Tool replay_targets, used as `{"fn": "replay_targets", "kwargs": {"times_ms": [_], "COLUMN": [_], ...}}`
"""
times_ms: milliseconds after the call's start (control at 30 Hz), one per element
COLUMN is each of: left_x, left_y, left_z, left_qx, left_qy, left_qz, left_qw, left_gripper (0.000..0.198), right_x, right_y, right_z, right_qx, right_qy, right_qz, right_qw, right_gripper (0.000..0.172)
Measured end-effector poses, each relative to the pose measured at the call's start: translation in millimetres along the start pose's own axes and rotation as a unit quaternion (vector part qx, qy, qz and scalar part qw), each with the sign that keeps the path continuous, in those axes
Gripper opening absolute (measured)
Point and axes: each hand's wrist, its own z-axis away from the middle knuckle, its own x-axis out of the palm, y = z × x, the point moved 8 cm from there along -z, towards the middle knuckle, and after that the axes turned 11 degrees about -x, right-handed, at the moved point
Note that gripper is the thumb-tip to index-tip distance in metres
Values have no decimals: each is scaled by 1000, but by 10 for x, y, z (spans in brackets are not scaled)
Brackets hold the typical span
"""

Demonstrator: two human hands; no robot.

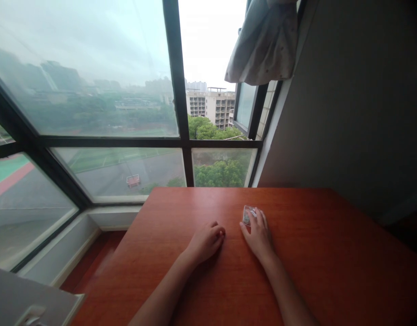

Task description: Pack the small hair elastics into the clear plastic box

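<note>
A small clear plastic box [246,214] lies on the reddish-brown wooden table [201,203], right of the middle. Something pale or silvery shows inside it, too small to make out. My right hand [260,235] is on this box, thumb at its near left corner and fingers over its right side, covering part of it. To the left, my left hand [206,243] rests on the tabletop with its fingers curled in. No object shows in it, though its palm is hidden. A short gap separates it from the box.
Dark-framed windows [183,90] stand beyond the table's far edge, with one pane swung outward. A gathered curtain [264,45] hangs at upper right beside a dark wall [344,108]. A white piece with a pale edge [35,299] is at lower left.
</note>
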Motion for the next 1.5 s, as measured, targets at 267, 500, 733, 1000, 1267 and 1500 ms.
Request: {"fn": "replay_targets", "kwargs": {"times_ms": [267, 500, 733, 1000, 1267, 1500], "left_x": [-18, 58, 70, 4, 29, 25], "left_y": [23, -142, -200, -104, -175, -177], "left_z": [0, -17, -57, -29, -53, -52], "left_qx": [-2, -60, -50, -33, -39, -43], "left_qy": [11, -1, 24, -1, -11, -17], "left_qz": [-9, -16, 52, 70, 116, 101], "left_qw": [1000, 998, 997, 997, 992, 994], "left_gripper": [23, 69, 71, 67, 76, 72], "right_x": [-13, -25, -50, 38, 11, -35], "right_y": [-418, -809, -858, -941, -951, -894], "right_z": [-2, 8, 2, 46, 0, -18], "right_qx": [-51, -90, -79, -125, -129, -116], "right_qy": [-19, -53, -94, -133, -146, -122], "right_qz": [-48, -75, -95, -89, -39, -65], "right_qw": [997, 992, 988, 979, 980, 984], "right_gripper": [36, 50, 50, 54, 51, 46]}}
